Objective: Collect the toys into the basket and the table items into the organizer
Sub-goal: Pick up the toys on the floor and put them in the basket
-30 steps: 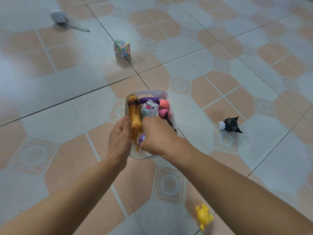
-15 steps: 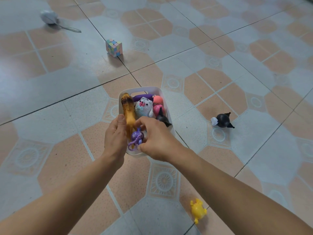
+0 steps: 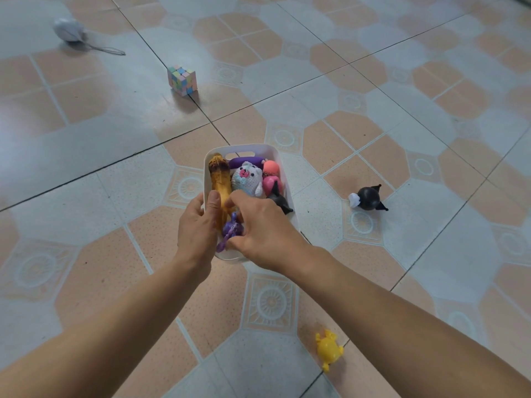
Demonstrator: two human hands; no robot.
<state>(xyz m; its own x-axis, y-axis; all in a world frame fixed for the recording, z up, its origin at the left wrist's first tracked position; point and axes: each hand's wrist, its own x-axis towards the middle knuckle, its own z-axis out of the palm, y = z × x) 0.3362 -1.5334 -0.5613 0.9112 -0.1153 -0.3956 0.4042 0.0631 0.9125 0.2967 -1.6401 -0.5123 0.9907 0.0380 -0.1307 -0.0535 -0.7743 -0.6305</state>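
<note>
One purple toy (image 3: 230, 229) has been lowered into the white basket (image 3: 284, 179), whose rim is gripped by the left hand (image 3: 198, 225). The right hand (image 3: 261, 228) is curled over the toy, release not discernible. A black figure (image 3: 369, 198) is left nearby.

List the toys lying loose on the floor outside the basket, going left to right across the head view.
white toy with a string → pastel cube → yellow toy → black toy
</note>
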